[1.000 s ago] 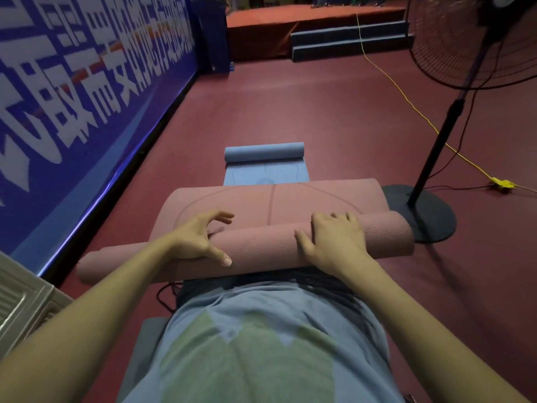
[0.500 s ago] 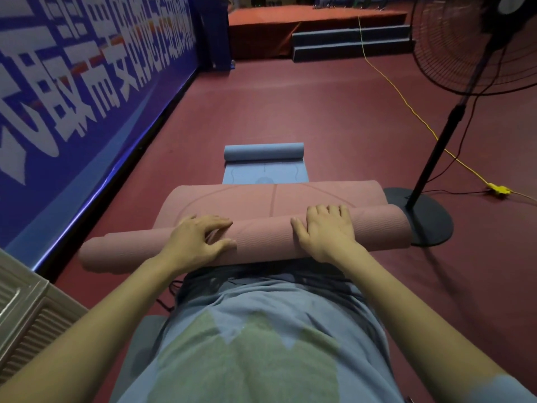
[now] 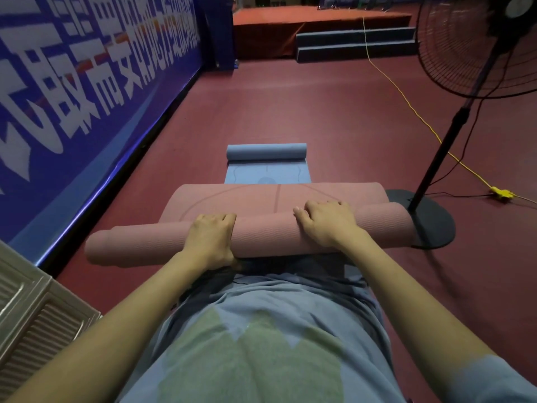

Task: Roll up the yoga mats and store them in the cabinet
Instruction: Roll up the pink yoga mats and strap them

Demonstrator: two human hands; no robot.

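Note:
A pink yoga mat [image 3: 261, 237] lies across the red floor in front of me, mostly rolled into a thick tube, with a short flat stretch left beyond the roll. My left hand [image 3: 210, 241] wraps over the roll left of its middle. My right hand [image 3: 327, 222] presses on the roll right of its middle, fingers curled over the top. Beyond it lies a blue yoga mat [image 3: 267, 164], its far end rolled and a short flat part showing. At the lower left is the corner of a beige cabinet [image 3: 32, 312].
A standing fan's round black base [image 3: 430, 222] sits against the pink roll's right end, its pole [image 3: 447, 141] rising to the upper right. A yellow cable [image 3: 406, 103] crosses the floor. A blue banner wall [image 3: 87, 97] runs along the left; steps [image 3: 354, 43] stand far off.
The pink roll has moved away from me and grown thicker, leaving less flat mat. My left hand went from fingers spread to gripping over the roll; my right hand shifted forward with it.

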